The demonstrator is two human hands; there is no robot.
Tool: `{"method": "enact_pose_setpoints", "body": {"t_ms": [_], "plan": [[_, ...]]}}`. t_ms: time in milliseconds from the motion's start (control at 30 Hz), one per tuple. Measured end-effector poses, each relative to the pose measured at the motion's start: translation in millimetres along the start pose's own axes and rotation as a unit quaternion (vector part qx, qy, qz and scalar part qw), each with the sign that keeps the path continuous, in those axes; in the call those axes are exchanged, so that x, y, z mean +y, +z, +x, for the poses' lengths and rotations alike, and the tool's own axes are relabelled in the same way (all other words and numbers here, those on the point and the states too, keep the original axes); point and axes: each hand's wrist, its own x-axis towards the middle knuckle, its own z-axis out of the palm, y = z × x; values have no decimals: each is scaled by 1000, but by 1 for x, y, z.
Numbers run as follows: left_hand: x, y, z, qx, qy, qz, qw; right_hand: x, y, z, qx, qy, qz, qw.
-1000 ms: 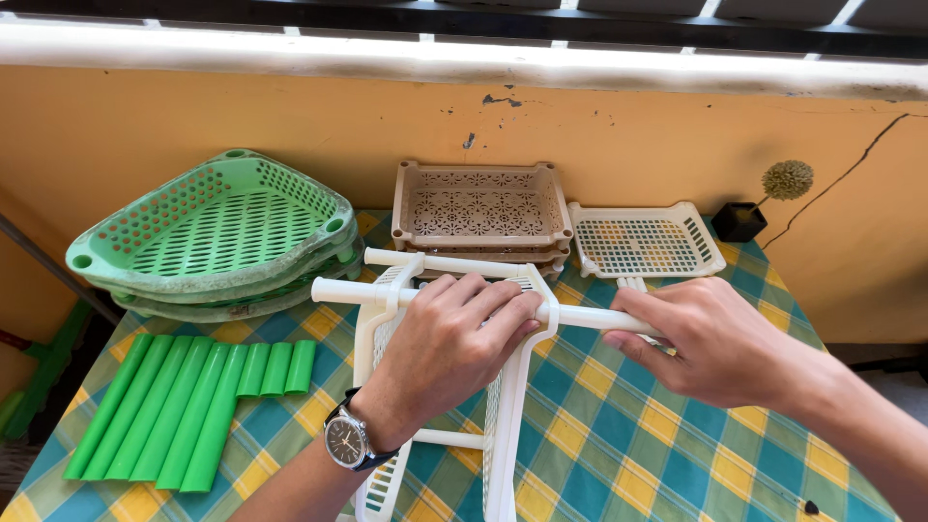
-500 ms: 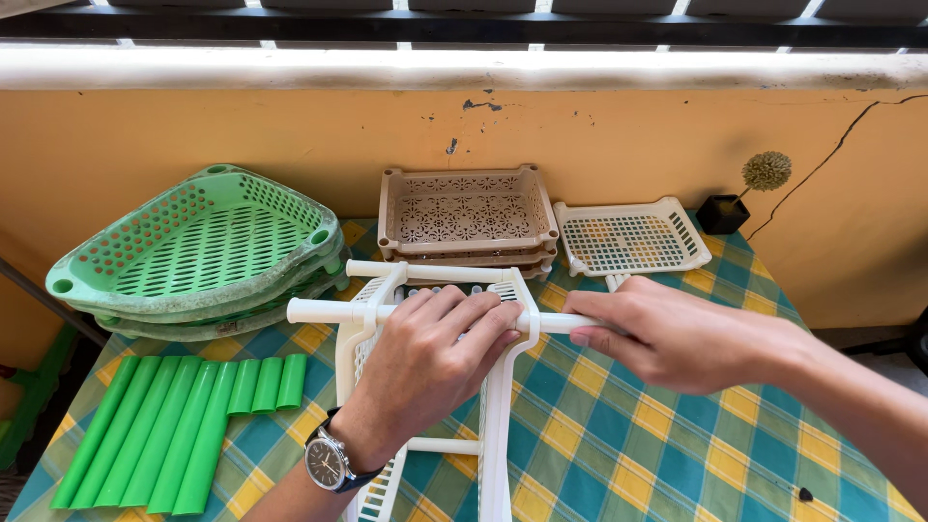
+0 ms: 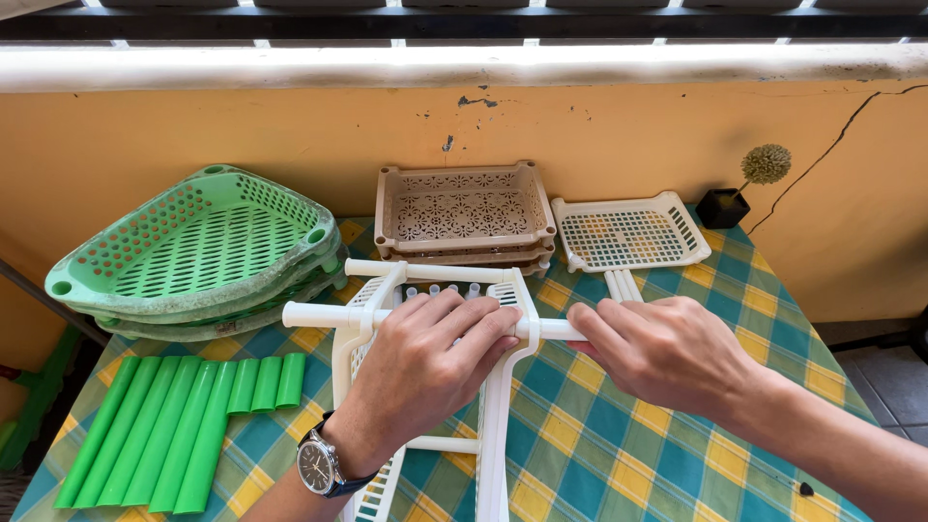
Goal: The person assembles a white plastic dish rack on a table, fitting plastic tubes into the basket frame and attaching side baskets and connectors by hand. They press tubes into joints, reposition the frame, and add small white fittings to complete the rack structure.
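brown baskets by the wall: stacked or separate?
Stacked. The brown baskets sit nested, lower rims showing under the top one. Top one looks empty.

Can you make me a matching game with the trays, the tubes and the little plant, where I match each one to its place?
Things:
1. green trays
2. brown trays
3. green tubes
4. little plant

Places:
A. far right corner of the table, by the wall
B. lying flat at the front left
C. stacked at the back left
D. stacked at the back middle

Right pairs: 1-C, 2-D, 3-B, 4-A
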Motion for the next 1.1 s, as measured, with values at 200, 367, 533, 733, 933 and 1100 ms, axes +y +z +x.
{"method": "enact_pose_setpoints", "body": {"t_ms": [200, 367, 533, 733, 933, 1100], "plan": [[0, 0, 0, -2, -6, -6, 1000, -2, 5, -6, 57, -56, -214, 974], [-1, 0, 1, -1, -3, 6, 1000, -5, 1, 1, 53, -20, -112, 992], [-2, 2, 1, 0, 3, 11, 1000, 2, -24, 9, -65, 104, 180, 976], [-1, 3, -1, -5, -2, 12, 1000, 20, -37, 14, -296, 288, 343, 844], [-1, 2, -2, 4, 1, 2, 1000, 15, -21, -2, -170, 174, 329, 912], [0, 2, -2, 5, 3, -1, 1000, 13, -13, -6, -105, 123, 252, 954]]}}
